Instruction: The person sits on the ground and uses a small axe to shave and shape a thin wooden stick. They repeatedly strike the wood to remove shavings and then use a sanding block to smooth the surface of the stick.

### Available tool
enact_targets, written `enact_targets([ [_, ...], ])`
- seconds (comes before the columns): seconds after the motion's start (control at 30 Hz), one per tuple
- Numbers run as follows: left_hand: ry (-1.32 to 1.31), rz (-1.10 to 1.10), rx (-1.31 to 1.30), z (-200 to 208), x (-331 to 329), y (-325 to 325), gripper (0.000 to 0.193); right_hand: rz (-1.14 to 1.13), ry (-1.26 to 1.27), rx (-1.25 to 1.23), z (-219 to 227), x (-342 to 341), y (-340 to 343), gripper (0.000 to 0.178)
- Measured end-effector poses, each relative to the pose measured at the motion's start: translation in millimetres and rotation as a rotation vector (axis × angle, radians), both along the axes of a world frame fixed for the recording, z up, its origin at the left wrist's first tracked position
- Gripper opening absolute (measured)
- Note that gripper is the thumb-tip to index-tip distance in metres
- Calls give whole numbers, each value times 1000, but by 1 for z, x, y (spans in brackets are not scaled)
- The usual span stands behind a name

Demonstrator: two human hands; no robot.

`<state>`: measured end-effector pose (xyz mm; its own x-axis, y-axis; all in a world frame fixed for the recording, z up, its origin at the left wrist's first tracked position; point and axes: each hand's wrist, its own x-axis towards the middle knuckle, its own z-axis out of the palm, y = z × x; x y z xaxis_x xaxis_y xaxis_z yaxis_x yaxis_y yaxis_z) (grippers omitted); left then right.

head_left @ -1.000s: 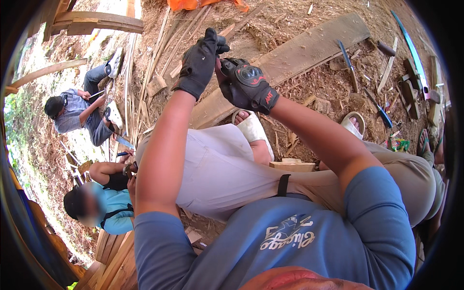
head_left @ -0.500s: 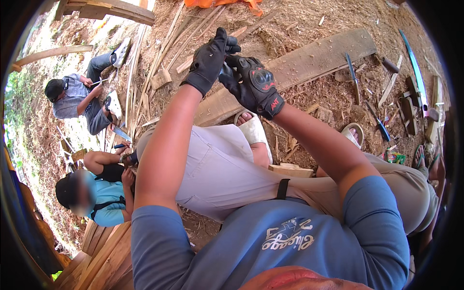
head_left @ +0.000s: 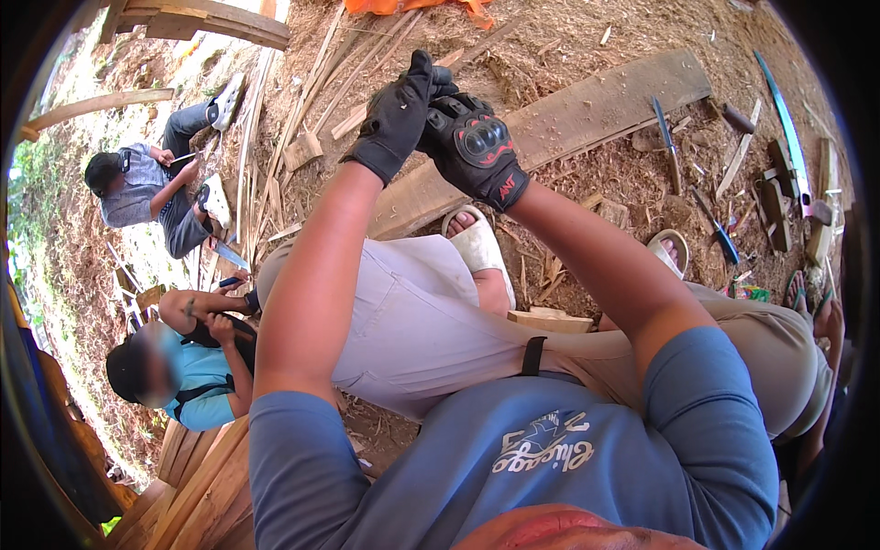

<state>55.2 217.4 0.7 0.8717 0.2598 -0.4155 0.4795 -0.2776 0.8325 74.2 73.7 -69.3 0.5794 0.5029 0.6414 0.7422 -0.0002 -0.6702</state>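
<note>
Both my hands wear black gloves and meet in front of me, raised above a long wooden plank (head_left: 596, 101). The fingers of my left hand (head_left: 394, 119) are bent, with one digit sticking up. My right hand (head_left: 472, 142), with a hard black knuckle guard and red trim on its glove, presses against the left one's palm side. Its fingers are curled in. Whatever lies between the two hands is hidden by the gloves.
On the shaving-covered ground at right lie a knife (head_left: 667, 137), another blade with a dark handle (head_left: 717, 229), a long curved blade (head_left: 784, 128) and wooden blocks (head_left: 775, 213). At left sit two people, one holding a hammer-like tool (head_left: 197, 312). Thin wood strips (head_left: 316, 82) lie beyond.
My right hand has turned and closed in against the left; a small light-blue patch between them is now covered. The nearer person at left has raised a hand with a tool.
</note>
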Motion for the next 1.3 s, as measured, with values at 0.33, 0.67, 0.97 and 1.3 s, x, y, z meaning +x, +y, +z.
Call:
enact_targets([
  [0.33,-13,-13,-56,10,-5,-6,86,34,108,-254,-46,-4,-20,15],
  [0.67,-69,-92,129,8,2,-31,81,-17,207,-549,-125,-1,-67,17],
  [0.97,-68,-114,270,0,3,-25,79,24,168,-247,-23,-2,-33,17],
  [1.3,-133,-110,314,-1,7,-21,79,29,173,-430,-98,0,-47,13],
])
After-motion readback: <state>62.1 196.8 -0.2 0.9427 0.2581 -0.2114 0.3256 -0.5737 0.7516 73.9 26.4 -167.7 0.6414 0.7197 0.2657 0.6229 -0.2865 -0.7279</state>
